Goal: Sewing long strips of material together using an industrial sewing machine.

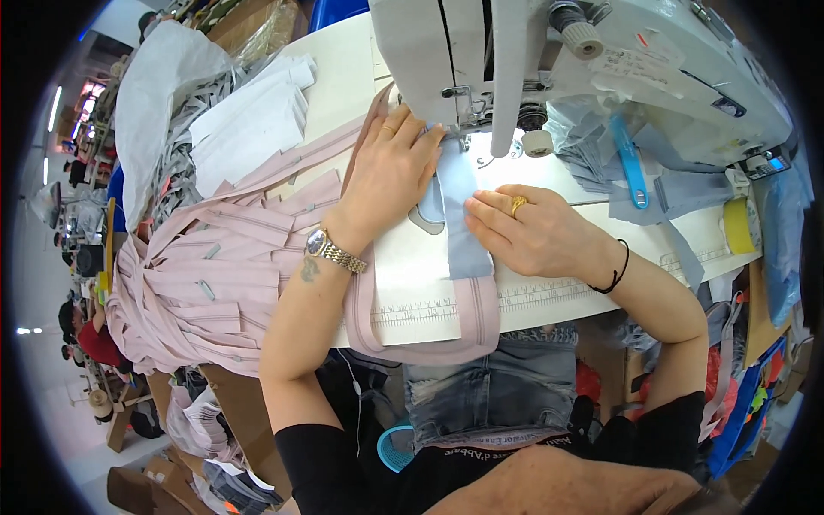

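A blue-grey fabric piece (462,206) lies under the needle area of a white sewing machine (418,60). It overlaps a pink zipper tape (476,313) that loops over the table's front edge. My left hand (386,167) rests beside the presser foot (464,137), its fingers stretched toward it over the pink tape and the fabric's left side. Flat on the fabric's right edge lie the fingers of my right hand (528,230); its thumb is hidden. Under my left fingers, a light blue rounded part (432,206) shows partly.
Many pink zipper tapes (232,266) are heaped at the left, below white fabric pieces (253,120). On the right lie grey fabric pieces (584,159), a blue cutter-like tool (629,163) and a yellow tape roll (736,226). A printed ruler scale (412,311) runs along the front edge.
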Motion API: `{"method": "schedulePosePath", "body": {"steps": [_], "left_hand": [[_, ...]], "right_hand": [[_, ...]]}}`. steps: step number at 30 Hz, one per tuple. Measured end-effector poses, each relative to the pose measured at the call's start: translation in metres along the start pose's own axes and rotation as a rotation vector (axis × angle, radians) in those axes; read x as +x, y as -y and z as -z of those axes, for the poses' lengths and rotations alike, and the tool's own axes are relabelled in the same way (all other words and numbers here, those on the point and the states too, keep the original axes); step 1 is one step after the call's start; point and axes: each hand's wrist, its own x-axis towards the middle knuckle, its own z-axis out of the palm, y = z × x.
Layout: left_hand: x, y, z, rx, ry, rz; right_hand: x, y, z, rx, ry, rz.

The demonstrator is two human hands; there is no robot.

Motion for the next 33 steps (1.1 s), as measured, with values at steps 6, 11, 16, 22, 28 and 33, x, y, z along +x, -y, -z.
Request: {"method": "schedulePosePath", "body": {"steps": [6, 11, 16, 22, 28, 33], "left_hand": [[-0.003, -0.005, 0.003, -0.117, 0.03, -0.06], [-0.002, -0.004, 0.002, -0.07, 0.014, -0.022], [-0.004, -0.001, 0.002, -0.112, 0.005, -0.081], [0.0, -0.004, 0.0, -0.175, 0.006, -0.099], [-0.004, -0.004, 0.001, -0.192, 0.051, -0.069], [-0.004, -0.005, 0.005, -0.162, 0.033, -0.071]], "right_hand": [[0.001, -0.003, -0.003, -0.03, -0.039, 0.005], [0.0, -0.001, -0.003, -0.037, -0.032, 0.0], [0.007, 0.001, -0.006, -0.024, -0.017, -0.005], [0.002, -0.001, -0.003, -0.054, -0.041, -0.015], [-0.006, 0.007, 0.007, 0.031, 0.062, 0.045], [-0.04, -0.03, 0.063, -0.331, 0.29, -0.284]]}}
